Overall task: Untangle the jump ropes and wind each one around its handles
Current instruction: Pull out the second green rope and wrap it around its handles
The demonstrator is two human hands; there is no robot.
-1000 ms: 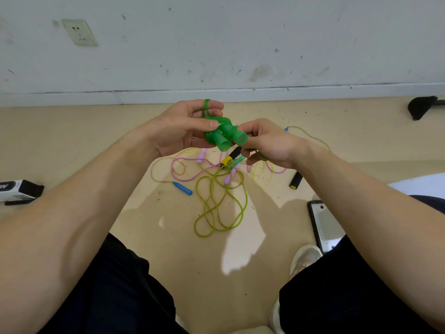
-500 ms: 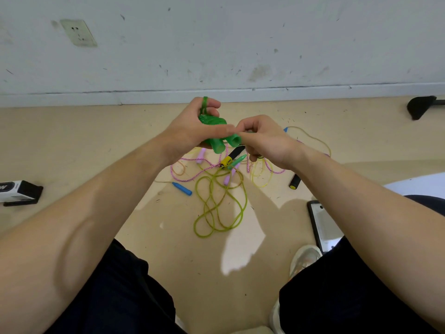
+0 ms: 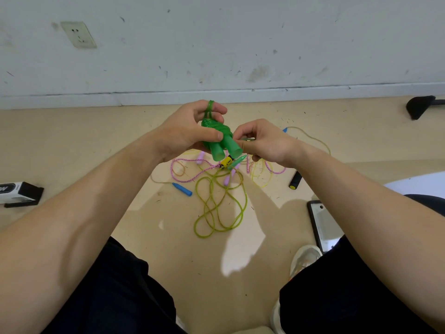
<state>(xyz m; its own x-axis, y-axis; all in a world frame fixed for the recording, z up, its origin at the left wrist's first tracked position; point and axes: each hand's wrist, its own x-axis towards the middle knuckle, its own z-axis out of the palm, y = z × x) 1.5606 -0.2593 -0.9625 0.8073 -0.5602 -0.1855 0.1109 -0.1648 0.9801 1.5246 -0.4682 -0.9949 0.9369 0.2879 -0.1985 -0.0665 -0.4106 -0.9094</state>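
While the left hand (image 3: 185, 131) grips the wound green jump rope (image 3: 218, 137) above the floor (image 3: 72, 141), the right hand (image 3: 263, 142) pinches it from the side. Beneath lie the tangled ropes (image 3: 216, 203), with a box (image 3: 19, 192) far left and a phone (image 3: 322, 222) on the right.

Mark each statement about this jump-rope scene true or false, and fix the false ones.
1. The left hand grips the two green handles. True.
2. The green rope lies loose on the floor. False: it is wound round the green handles, held above the floor.
3. A blue handle lies on the floor. True.
4. The phone lies by the person's left leg. False: it lies by the right leg.
5. The right hand rests idle on a knee. False: it pinches at the green rope beside the handles.
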